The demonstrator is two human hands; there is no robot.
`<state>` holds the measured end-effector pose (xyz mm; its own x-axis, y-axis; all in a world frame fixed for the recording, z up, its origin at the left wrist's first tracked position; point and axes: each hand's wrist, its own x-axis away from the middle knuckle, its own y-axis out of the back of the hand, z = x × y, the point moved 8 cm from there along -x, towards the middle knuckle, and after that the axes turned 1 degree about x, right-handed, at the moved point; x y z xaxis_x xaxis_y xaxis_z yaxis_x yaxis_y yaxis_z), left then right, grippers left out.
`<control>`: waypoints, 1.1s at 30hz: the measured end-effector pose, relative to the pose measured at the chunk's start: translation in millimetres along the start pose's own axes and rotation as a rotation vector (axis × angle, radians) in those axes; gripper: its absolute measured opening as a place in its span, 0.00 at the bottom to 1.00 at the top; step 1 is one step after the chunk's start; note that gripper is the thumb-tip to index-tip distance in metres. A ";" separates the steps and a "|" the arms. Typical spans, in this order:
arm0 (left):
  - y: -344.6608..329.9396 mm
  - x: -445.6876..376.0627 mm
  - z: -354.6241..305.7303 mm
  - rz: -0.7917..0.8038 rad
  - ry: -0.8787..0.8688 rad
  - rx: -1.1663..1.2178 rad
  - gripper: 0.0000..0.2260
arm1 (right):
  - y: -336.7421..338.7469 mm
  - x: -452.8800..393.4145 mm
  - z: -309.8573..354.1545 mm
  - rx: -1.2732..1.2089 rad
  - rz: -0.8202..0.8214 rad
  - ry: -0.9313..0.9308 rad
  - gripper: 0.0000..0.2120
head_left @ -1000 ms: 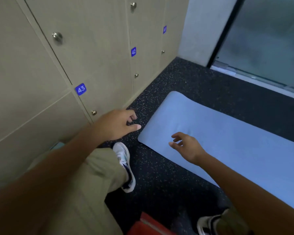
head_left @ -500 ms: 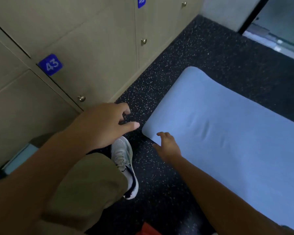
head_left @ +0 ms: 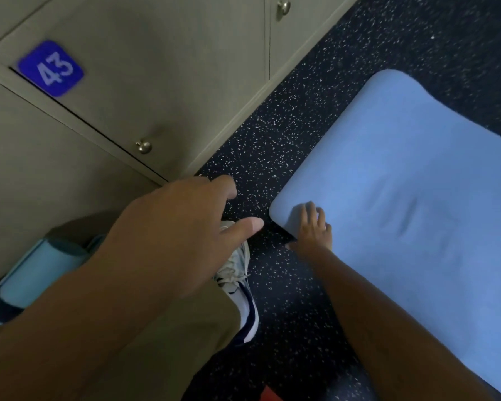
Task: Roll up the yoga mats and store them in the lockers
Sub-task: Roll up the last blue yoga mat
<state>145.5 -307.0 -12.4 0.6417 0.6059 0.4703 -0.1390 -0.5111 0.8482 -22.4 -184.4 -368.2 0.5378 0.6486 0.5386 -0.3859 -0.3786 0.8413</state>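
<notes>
A light blue yoga mat (head_left: pixel 402 169) lies flat on the dark speckled floor, stretching away to the right. My right hand (head_left: pixel 311 227) rests on its near left corner, fingers on top and thumb at the edge; the corner looks slightly raised. My left hand (head_left: pixel 180 230) hovers with fingers apart above my shoe, holding nothing, a short way left of that corner. A rolled pale blue mat (head_left: pixel 32 273) with dark bands lies low at the left, by the beige lockers (head_left: pixel 156 68).
The locker wall runs along the left; one door bears a blue label 43 (head_left: pixel 51 68) and a metal knob (head_left: pixel 143 146). My white shoe (head_left: pixel 243 299) and khaki trouser leg sit below the left hand. A red object (head_left: pixel 271 395) shows at the bottom edge.
The view has dropped closer to the floor. My right hand moved left across the mat to its near corner and settled on it. My left hand stayed in the air with fingers apart.
</notes>
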 end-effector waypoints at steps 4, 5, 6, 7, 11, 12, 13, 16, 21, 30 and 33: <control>-8.9 -3.3 -5.1 0.047 0.019 -0.001 0.32 | 4.5 -3.6 -5.0 0.011 -0.089 0.019 0.50; -11.0 -3.4 -5.8 0.062 0.024 -0.009 0.32 | 5.5 -4.0 -5.4 0.019 -0.093 0.036 0.48; -13.2 -3.2 -6.9 0.076 0.029 -0.017 0.33 | 6.1 -3.8 -6.1 0.019 -0.087 0.051 0.45; -14.5 -2.9 -8.4 0.084 0.032 -0.022 0.33 | 6.3 -3.7 -6.4 0.009 -0.079 0.068 0.42; -17.8 -0.9 -13.8 0.090 0.025 -0.015 0.32 | 11.8 -0.3 -7.4 -0.107 -0.058 0.131 0.22; -19.6 -0.3 -13.7 0.091 0.019 -0.012 0.31 | 14.2 1.4 -9.8 -0.143 -0.049 0.121 0.16; -20.9 0.4 -14.8 0.091 0.010 -0.007 0.31 | 18.9 3.0 -14.8 -0.184 -0.045 0.103 0.14; -27.6 2.3 -16.8 0.129 -0.016 0.023 0.31 | 41.5 10.8 -29.2 -0.399 -0.069 0.052 0.15; -18.3 7.2 -48.2 0.106 -0.117 0.054 0.32 | 106.4 44.6 -77.4 -0.615 -0.164 0.039 0.10; 26.8 26.7 -182.2 -0.112 -0.423 0.180 0.29 | 264.4 164.4 -172.5 -0.662 -0.416 0.048 0.12; 41.9 35.8 -220.5 -0.251 -0.533 0.212 0.34 | 302.2 210.0 -199.7 -0.710 -0.462 0.066 0.13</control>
<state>-3.7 -172.2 93.7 0.9309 0.3640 0.0308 0.1822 -0.5358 0.8245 -175.7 -30.8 -10.2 0.7211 0.6813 0.1256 -0.5285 0.4237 0.7356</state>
